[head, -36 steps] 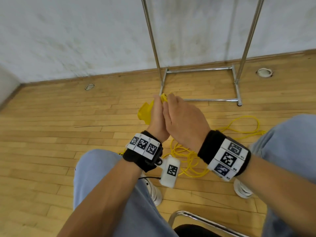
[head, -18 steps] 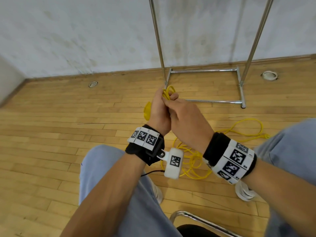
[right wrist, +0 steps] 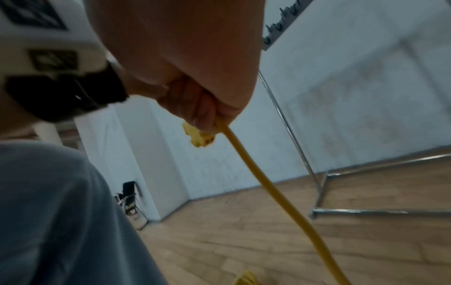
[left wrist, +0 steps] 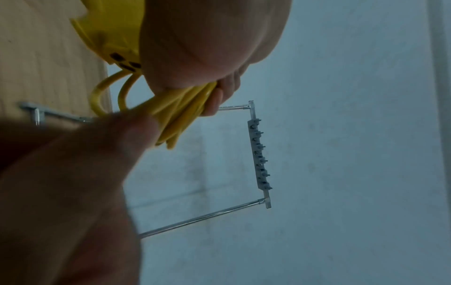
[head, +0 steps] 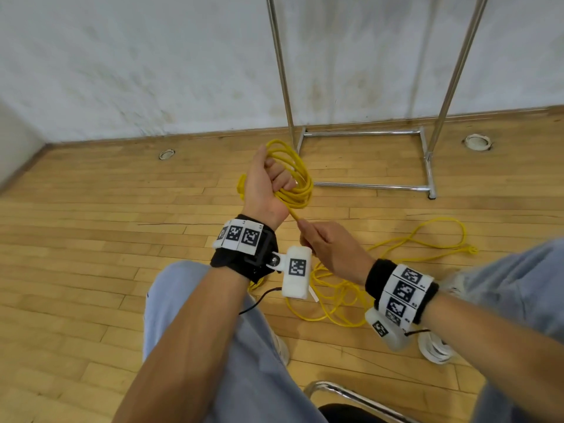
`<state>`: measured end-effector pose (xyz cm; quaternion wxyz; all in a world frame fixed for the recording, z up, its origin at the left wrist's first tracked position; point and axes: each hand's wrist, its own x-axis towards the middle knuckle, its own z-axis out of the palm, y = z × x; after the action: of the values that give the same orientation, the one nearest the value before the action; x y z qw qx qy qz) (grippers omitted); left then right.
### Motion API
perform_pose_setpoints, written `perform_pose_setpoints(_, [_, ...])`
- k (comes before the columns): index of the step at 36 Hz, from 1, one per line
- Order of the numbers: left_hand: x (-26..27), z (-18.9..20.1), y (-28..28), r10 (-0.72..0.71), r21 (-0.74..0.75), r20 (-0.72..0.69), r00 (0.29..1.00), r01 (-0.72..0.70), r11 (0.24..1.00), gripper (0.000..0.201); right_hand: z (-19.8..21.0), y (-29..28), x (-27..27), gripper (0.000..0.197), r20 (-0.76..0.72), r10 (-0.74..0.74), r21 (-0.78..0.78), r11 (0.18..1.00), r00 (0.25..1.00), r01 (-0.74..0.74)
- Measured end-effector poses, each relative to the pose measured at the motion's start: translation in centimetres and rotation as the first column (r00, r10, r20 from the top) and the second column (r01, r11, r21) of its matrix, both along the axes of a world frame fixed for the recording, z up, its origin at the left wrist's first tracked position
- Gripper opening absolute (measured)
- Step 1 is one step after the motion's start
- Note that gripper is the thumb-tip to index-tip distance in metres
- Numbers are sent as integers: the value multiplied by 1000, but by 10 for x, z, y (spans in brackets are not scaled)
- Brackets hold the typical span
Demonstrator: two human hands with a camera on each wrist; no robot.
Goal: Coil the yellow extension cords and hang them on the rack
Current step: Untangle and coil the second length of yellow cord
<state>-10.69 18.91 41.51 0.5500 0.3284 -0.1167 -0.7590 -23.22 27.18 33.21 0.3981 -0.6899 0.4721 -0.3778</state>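
My left hand (head: 268,181) grips a coil of yellow extension cord (head: 297,175) with several loops, held up above the floor. The left wrist view shows the loops (left wrist: 180,113) bunched in my fingers and the yellow socket end (left wrist: 109,38) against my palm. My right hand (head: 329,245) pinches the cord's running strand (right wrist: 246,152) just below the coil. More loose yellow cord (head: 427,239) lies tangled on the wood floor by my right knee, ending in a plug (head: 470,248). The chrome rack (head: 427,166) stands by the wall, its hook bar (left wrist: 260,154) showing in the left wrist view.
I sit on a chair with a chrome frame (head: 341,392); my knees in blue jeans (head: 189,300) flank the cord pile. Round floor sockets (head: 167,154) sit near the wall. Another chair (right wrist: 129,200) stands in the far corner.
My hands were pressed together at the coil; now the right hand has drawn back and down along the cord, and the left has turned so the loops show.
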Motion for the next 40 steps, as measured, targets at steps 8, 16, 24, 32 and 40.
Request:
perform_pose_setpoints(8, [21, 1, -5, 6, -7, 23, 1000, -6, 1000, 49, -82, 4, -44, 64, -122, -20, 331, 942, 992, 59])
perform_pose_setpoints(16, [50, -3, -8, 51, -3, 23, 998, -51, 999, 48, -193, 32, -102, 86, -413, 108, 624, 757, 905, 195])
perform_pose_setpoints(24, [66, -6, -3, 60, -33, 72, 996, -58, 998, 44, -190, 25, -93, 87, -510, 252, 689, 692, 823, 215])
perform_pose_setpoints(32, [56, -19, 5, 6, -3, 150, 989, -5, 1000, 43, -64, 1, -2, 64, 143, 12, 539, 838, 990, -88])
perform_pose_setpoints(40, [38, -17, 15, -113, -36, 54, 992, 115, 993, 44, -4, 11, 20, 61, 261, 54, 275, 953, 964, -128])
